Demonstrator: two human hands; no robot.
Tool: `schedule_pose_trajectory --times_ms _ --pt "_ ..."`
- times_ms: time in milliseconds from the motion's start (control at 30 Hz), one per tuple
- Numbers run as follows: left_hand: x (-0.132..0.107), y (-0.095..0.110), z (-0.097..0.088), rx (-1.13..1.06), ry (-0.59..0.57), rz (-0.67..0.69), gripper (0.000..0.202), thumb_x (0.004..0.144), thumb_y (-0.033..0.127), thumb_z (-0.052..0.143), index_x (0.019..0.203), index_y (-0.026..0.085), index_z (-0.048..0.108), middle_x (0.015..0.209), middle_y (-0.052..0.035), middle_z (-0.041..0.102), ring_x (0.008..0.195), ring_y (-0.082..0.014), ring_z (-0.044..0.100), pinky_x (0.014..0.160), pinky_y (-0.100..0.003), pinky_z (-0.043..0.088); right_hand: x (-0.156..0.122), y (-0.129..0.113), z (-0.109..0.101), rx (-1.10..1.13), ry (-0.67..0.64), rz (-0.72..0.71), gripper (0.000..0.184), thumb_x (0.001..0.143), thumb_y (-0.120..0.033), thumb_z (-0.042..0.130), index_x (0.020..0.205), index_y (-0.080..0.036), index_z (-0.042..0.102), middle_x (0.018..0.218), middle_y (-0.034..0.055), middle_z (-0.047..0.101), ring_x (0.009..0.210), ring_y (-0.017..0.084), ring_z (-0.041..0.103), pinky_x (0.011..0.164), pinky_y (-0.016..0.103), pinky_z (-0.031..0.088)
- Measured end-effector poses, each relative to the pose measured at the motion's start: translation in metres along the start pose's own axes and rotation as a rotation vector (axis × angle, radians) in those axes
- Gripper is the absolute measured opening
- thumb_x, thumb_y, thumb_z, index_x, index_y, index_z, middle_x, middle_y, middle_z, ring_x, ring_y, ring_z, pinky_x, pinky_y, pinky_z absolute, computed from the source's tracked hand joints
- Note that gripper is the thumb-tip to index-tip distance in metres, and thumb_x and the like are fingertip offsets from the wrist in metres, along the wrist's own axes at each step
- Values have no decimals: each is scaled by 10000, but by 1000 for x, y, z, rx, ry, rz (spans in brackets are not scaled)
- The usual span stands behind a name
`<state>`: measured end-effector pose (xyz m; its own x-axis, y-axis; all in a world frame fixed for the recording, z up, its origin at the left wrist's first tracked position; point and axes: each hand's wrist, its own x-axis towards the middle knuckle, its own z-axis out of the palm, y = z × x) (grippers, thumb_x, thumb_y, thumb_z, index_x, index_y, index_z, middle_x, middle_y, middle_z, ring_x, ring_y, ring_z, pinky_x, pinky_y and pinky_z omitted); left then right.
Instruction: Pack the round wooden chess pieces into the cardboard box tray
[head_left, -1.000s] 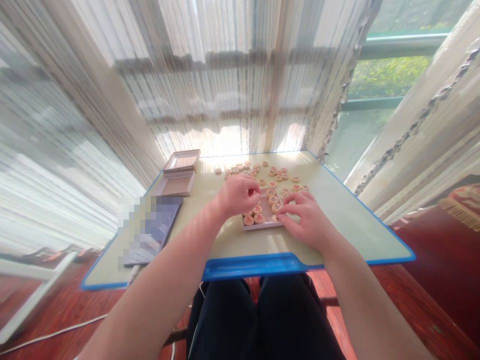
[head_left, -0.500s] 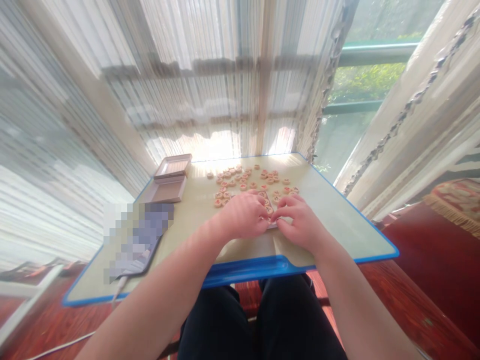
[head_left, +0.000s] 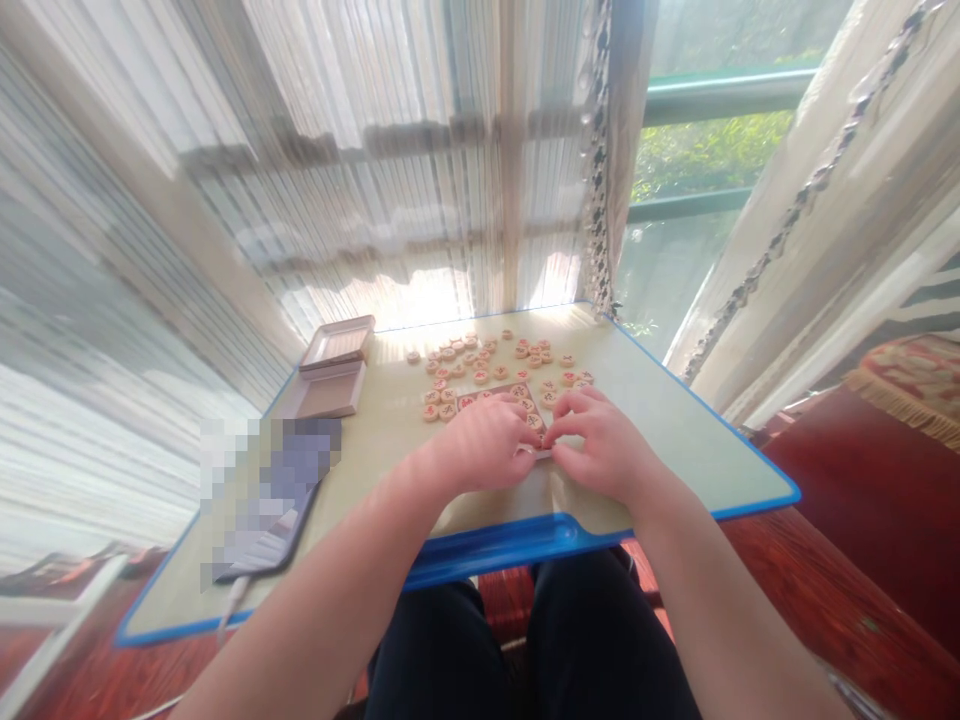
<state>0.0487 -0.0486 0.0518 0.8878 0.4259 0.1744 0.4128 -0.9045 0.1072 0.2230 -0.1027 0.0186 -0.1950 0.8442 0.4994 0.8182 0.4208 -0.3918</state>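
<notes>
Both my hands rest over a small pale tray (head_left: 517, 392) of round wooden game pieces near the front middle of a cream table with a blue rim (head_left: 675, 420). My left hand (head_left: 484, 450) lies curled on the tray's left part, fingers bent down onto the pieces. My right hand (head_left: 604, 450) pinches with thumb and forefinger at the tray's front right corner; what is between the fingertips is too small to name. Several loose wooden pieces (head_left: 480, 362) with red marks lie scattered just beyond the tray.
A flat open box with its lid (head_left: 330, 375) sits at the table's back left. A blurred-out phone (head_left: 270, 490) with a white cable lies at the front left. Sheer curtains and a window stand behind; red wooden floor lies around.
My left hand came down from above the loose pieces onto the tray, next to my right hand. The view swung slightly to the right.
</notes>
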Motion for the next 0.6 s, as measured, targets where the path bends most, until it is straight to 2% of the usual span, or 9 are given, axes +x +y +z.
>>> schedule_pose_trajectory --times_ms 167,367,600 --pt "1 -2 0 -11 13 -31 224 736 161 495 665 195 704 670 -37 615 724 -172 545 700 -278 437 0 3 1 -38 0 -41 180 694 -170 563 619 -230 714 730 39 613 782 199 489 761 362 426" --pt "1 -4 1 9 23 -4 211 706 141 498 563 174 649 620 -35 607 689 -166 542 678 -274 429 0 3 3 -64 0 -49 180 696 -166 566 626 -236 717 739 43 624 786 203 493 764 369 426" --pt "1 -5 4 -6 38 21 221 703 132 486 603 175 679 621 -39 613 684 -168 539 680 -275 436 0 1 1 -67 9 -38 180 709 -178 571 618 -234 716 734 41 627 780 200 491 771 370 421"
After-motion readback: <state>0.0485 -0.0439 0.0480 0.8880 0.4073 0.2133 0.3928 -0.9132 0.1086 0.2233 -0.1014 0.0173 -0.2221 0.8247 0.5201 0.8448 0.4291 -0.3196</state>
